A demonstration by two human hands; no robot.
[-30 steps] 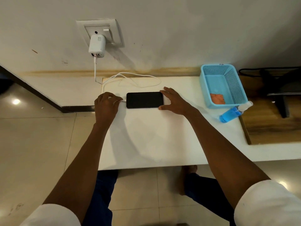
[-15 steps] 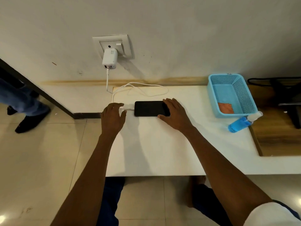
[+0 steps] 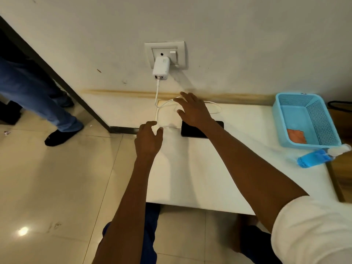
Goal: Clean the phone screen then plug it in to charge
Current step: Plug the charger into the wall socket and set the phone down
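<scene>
Both hands free, I see: left hand [image 3: 147, 141] loosely open beside the cable's plug end, right hand [image 3: 192, 110] spread above the phone [image 3: 213, 128], probably heading for the wall switch [image 3: 173, 54].

text: none legible | basket [image 3: 323, 119]: small dark mark on far rim, too blurred to read | charger [image 3: 161, 68]: no readable print | phone [image 3: 215, 125]: dark screen, nothing shown | bottle [image 3: 312, 158]: no readable label
</scene>
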